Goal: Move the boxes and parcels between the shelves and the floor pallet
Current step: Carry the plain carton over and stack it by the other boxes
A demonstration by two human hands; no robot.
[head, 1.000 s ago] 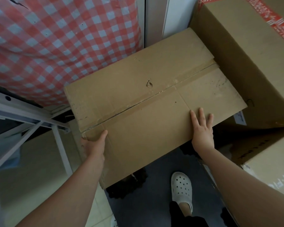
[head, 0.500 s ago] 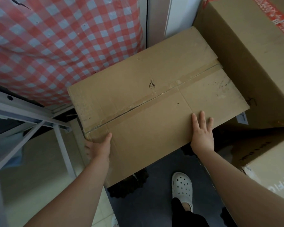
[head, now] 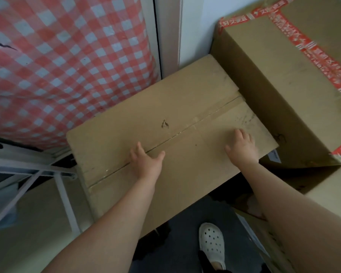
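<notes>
Checked cloth (head: 67, 66) left, taller taped box (head: 283, 79) right; between them the cardboard box (head: 185, 99) lies straight ahead, long axis slanting left-to-right, left hand (head: 146, 162) and right hand (head: 242, 148) flat on its near half, fingers spread.

left grip (head: 146, 164) flat, right grip (head: 242, 149) flat, arms outstretched

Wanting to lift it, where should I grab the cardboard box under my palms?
Probably the near corners, from your side: the near face of the cardboard box is open to you, while the red-taped box crowds its right end and the checked cloth its far left side.
</notes>
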